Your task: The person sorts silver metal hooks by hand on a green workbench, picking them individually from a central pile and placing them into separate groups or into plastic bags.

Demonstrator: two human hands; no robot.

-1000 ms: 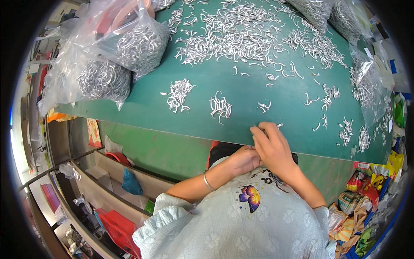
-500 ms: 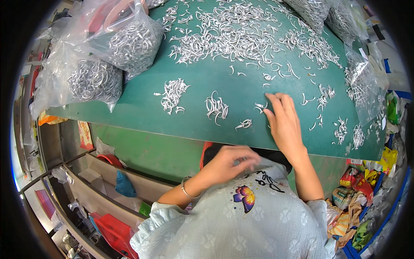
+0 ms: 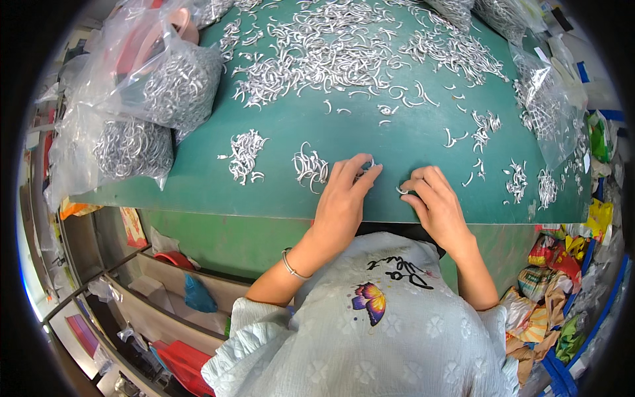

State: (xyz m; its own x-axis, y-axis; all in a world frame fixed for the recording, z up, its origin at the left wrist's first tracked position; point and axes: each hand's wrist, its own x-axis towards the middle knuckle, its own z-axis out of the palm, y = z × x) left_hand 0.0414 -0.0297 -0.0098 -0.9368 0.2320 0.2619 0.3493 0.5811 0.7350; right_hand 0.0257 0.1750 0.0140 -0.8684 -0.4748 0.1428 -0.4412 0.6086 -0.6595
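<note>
My left hand (image 3: 342,198), with a bangle at its wrist, bends its fingers down around small curved silver metal pieces (image 3: 372,163) near the front of the green table. Its fingers mostly cover them. My right hand (image 3: 436,206) is a little way to the right, thumb and fingertips pinched on a curved silver metal piece (image 3: 401,190). Just left of my left hand lies a small pile of the same pieces (image 3: 309,165). Another small pile (image 3: 245,153) is farther left.
A broad heap of curved silver pieces (image 3: 324,53) covers the far part of the green table (image 3: 278,126). Clear bags filled with them (image 3: 135,149) stand at the left. More small piles (image 3: 516,182) and a bag (image 3: 549,112) lie at the right. Wooden shelving (image 3: 165,298) is below left.
My left hand has risen from in front of my body onto the table, over a small pile. My right hand has drawn nearer the table's front edge and closed on a piece.
</note>
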